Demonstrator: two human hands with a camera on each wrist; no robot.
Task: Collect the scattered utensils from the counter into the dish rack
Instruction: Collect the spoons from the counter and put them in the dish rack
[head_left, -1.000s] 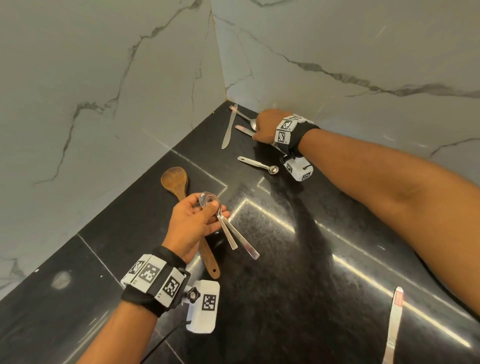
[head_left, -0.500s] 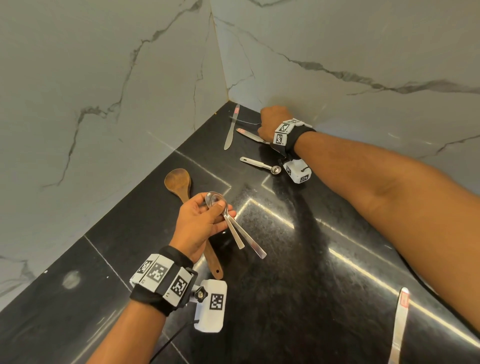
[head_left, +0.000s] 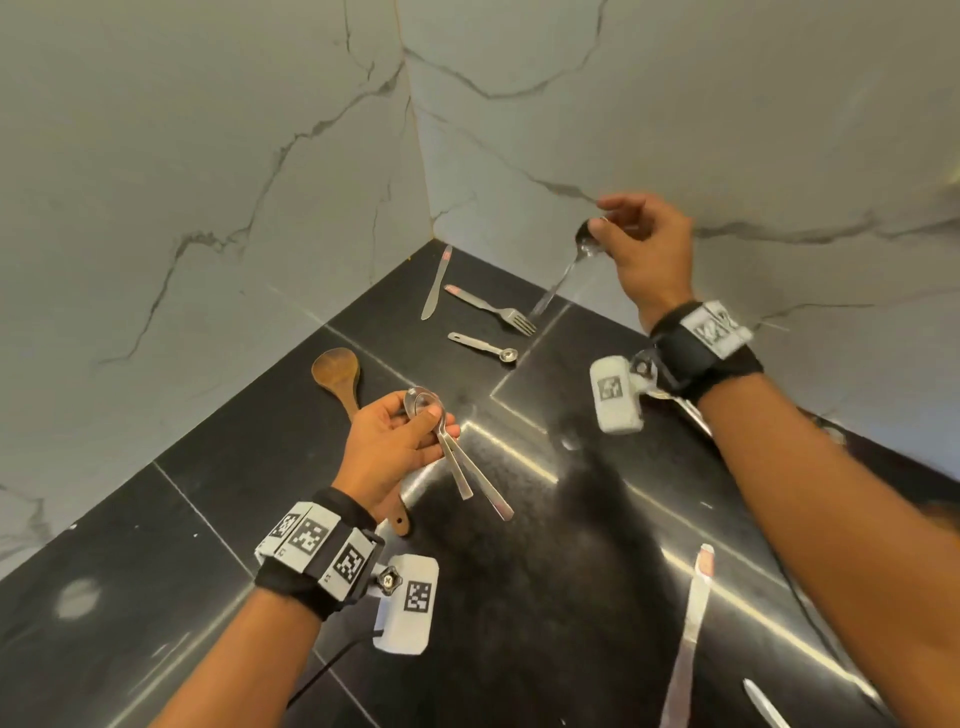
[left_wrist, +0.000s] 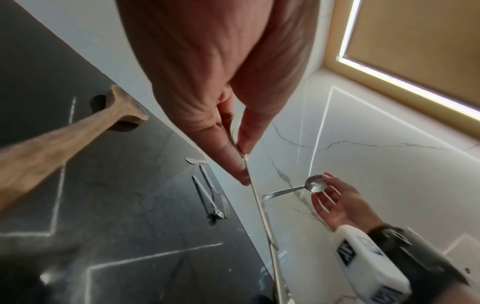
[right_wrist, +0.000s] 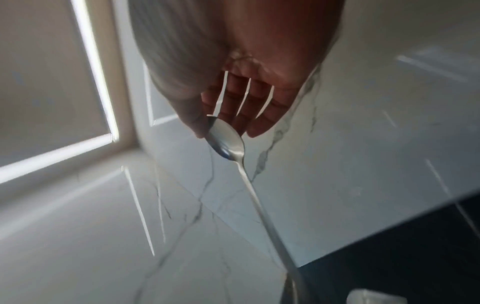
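A spoon (head_left: 570, 265), earlier lying on the counter (head_left: 597, 519), is now being pinched aloft by the right hand (head_left: 644, 249); two spoons (head_left: 457, 457) are still being gripped by the left hand (head_left: 395, 447).

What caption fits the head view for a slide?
Left hand holds two spoons while right hand lifts a third spoon above the black counter.

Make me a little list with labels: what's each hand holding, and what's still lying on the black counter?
left hand: holds two metal spoons by their bowls
right hand: pinches one spoon by its bowl, handle hanging down
back of counter: butter knife, fork, small measuring spoon
under left hand: wooden spoon
near edge: another knife
dish rack: not in view
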